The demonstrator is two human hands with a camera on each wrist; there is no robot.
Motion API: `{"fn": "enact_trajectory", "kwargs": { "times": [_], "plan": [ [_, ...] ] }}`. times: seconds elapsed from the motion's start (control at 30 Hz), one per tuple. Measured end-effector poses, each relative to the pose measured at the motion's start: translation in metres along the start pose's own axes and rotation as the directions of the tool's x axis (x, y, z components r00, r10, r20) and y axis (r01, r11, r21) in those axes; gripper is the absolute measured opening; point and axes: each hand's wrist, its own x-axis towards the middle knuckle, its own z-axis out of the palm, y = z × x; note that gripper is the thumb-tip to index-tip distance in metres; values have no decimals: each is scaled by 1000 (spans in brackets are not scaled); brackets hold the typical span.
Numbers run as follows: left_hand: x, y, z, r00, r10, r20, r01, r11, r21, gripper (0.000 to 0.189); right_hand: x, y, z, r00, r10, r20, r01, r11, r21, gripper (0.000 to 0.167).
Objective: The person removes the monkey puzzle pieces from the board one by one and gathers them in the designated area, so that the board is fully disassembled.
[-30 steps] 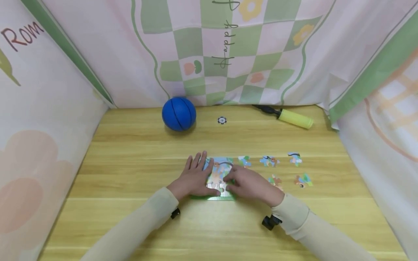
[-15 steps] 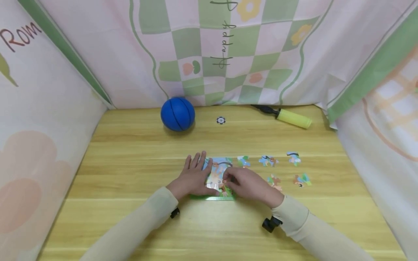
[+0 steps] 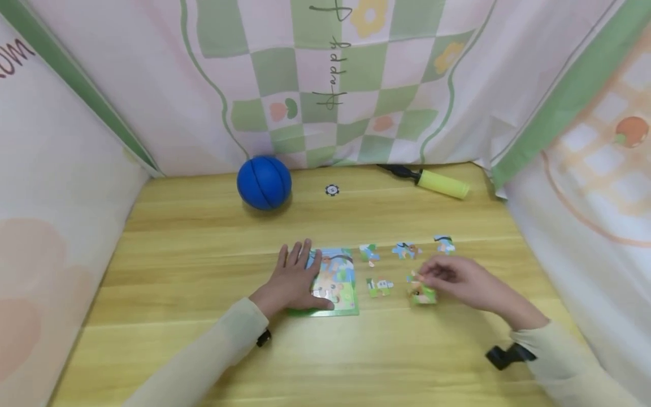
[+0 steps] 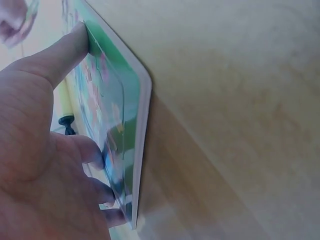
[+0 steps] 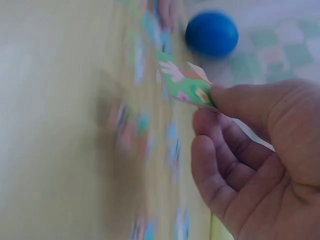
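Note:
My left hand [image 3: 289,282] lies with fingers spread across the left part of a jigsaw puzzle board [image 3: 350,310]. In the left wrist view its thumb [image 4: 75,42] touches the board's green border. My right hand [image 3: 470,284], to the right of the board, pinches a green jigsaw piece [image 3: 423,295] between thumb and fingertips. Flowers and a pale hand-like shape are printed on that piece [image 5: 186,82] in the right wrist view, where it is raised over the table. Loose pieces lie to the board's right, among them a green-and-white piece [image 3: 380,286]; others are hidden behind my right hand.
Three loose jigsaw pieces form an upper row: one green and blue [image 3: 369,253], one with a brown shape [image 3: 406,250], one blue [image 3: 444,244]. Farther back are a blue ball [image 3: 264,182], a small round chip [image 3: 332,190] and a yellow hand pump [image 3: 442,184], near the curtain [image 3: 351,124].
My right hand has moved right, away from the board's lower right corner, carrying the green jigsaw piece. The green-and-white loose piece is now uncovered. My left hand stays on the board.

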Motion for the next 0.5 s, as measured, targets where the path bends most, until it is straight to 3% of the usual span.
{"fn": "enact_trajectory", "kwargs": {
  "times": [0.23,0.37,0.5],
  "plan": [
    [-2,-1,-4,1000,-3,10,3,1000,-9,124,-54,40,-23,998,64,24,-61,991,-117,9],
    [-2,0,-5,1000,-3,16,3,1000,-9,123,-70,54,-24,990,138,-3,-137,980,-143,9],
    [-2,1,-5,1000,7,13,-6,1000,-30,123,-79,61,-22,988,154,-26,-157,978,-137,12]
  ]
}}
